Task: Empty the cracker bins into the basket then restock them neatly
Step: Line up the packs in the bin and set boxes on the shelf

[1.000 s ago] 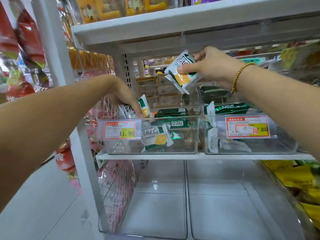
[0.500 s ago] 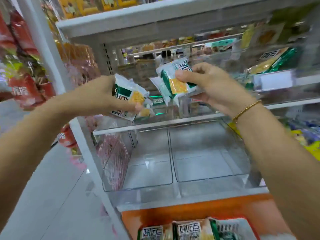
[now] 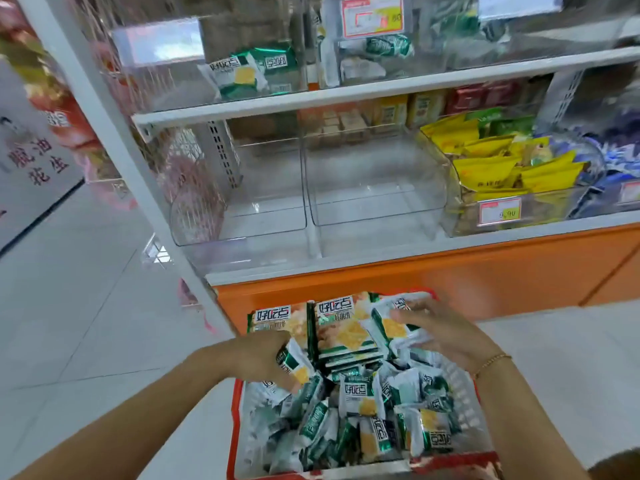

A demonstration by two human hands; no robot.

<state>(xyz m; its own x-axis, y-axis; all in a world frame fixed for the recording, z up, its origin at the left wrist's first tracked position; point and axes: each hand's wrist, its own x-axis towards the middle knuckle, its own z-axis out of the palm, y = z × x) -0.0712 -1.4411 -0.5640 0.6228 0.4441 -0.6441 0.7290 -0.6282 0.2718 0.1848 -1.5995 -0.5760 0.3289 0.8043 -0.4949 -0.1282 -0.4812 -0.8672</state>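
A red basket (image 3: 237,407) on the floor below me is heaped with small green-and-white cracker packets (image 3: 358,398) and larger cracker bags (image 3: 341,327). My left hand (image 3: 258,358) is over the basket's left side and grips a cracker packet (image 3: 292,363). My right hand (image 3: 446,329) is over the far right part and holds another packet (image 3: 389,329) under its fingers. On the upper shelf, the left clear bin (image 3: 242,36) holds a few packets (image 3: 242,71). The bin beside it (image 3: 374,71) also holds a few.
Two clear bins (image 3: 263,209) with nothing in them sit on the lower shelf above an orange base (image 3: 415,278). Yellow snack bags (image 3: 502,164) fill a bin to the right. A white shelf post (image 3: 114,133) stands at left, with pale floor tiles beyond.
Both hands came down from the upper shelf bins to the basket, each carrying a cracker packet. My view tilted down, bringing the basket into sight.
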